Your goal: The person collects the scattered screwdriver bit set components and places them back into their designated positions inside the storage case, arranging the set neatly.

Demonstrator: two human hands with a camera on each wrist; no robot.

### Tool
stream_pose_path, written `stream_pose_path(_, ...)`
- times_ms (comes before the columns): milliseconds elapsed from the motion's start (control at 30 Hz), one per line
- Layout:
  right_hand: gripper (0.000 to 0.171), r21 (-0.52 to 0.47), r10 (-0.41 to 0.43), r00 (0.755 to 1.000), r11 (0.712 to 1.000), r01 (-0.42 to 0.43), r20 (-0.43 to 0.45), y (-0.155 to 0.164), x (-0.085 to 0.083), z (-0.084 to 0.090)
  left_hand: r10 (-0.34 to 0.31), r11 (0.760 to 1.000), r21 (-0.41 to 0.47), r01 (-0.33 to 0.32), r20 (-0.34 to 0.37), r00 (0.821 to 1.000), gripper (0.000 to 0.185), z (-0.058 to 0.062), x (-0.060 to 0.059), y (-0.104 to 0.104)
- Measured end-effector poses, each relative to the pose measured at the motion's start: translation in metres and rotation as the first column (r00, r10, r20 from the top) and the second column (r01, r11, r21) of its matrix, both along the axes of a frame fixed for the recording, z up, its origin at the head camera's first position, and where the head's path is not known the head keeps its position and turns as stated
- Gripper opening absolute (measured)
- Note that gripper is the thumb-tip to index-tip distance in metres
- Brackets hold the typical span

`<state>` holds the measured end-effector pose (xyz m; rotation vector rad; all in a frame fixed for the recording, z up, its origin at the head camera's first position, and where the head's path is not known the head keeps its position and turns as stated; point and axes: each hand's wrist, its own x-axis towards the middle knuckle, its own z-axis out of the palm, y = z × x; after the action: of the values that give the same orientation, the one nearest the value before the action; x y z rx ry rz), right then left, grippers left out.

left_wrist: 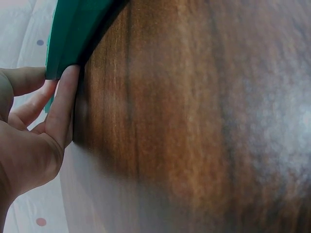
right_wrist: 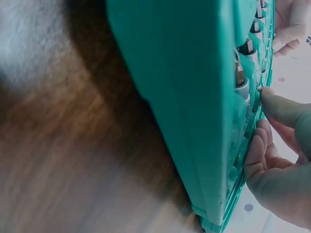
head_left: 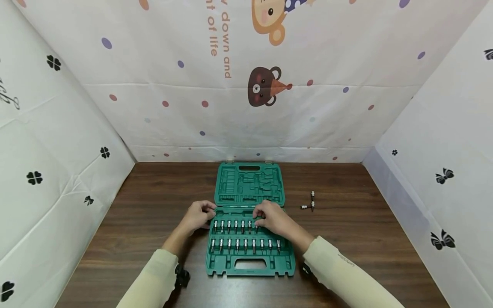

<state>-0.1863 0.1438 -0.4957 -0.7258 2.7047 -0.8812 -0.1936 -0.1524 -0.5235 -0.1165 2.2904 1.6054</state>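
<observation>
A green socket case lies unfolded on the table, its lid laid back toward the wall. Two rows of silver bit sockets sit in its slots. At the case's upper left edge, my left hand grips the side, thumb above and fingers against the outer wall in the left wrist view. Over the right end of the upper row is my right hand. Its thumb touches a bit socket there, while the other fingers, bent and apart from the thumb, rest at the tray in the right wrist view.
To the right of the case, several loose bit sockets lie on the brown wooden table. White printed cloth stands behind the table and along both sides.
</observation>
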Motion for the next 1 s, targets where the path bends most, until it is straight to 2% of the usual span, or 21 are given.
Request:
stream_pose_path(167, 0.016, 0.008, -0.019, 0.999, 1.0, 0.019, 0.037, -0.002, -0.002, 0.001, -0.001, 1.0, -0.003, 0.001, -0.006, 1.0, 0.018, 0.0, 0.001, 0.0)
stream_pose_path(600, 0.016, -0.049, -0.01, 1.0, 0.999, 0.012, 0.027, 0.005, -0.001, -0.004, 0.0, 1.0, 0.005, 0.0, -0.004, 1.0, 0.019, 0.001, 0.001, 0.001)
stream_pose_path(833, 0.018, -0.108, 0.013, 0.999, 0.994, -0.009, 0.034, 0.02, 0.001, -0.004, -0.007, 1.0, 0.002, 0.007, -0.016, 1.0, 0.019, -0.002, 0.001, 0.0)
stream_pose_path(1000, 0.022, -0.152, -0.014, 0.999, 0.988, 0.018, 0.029, 0.035, 0.001, 0.0, -0.011, 1.0, -0.008, 0.011, -0.023, 1.0, 0.018, -0.002, 0.001, -0.001)
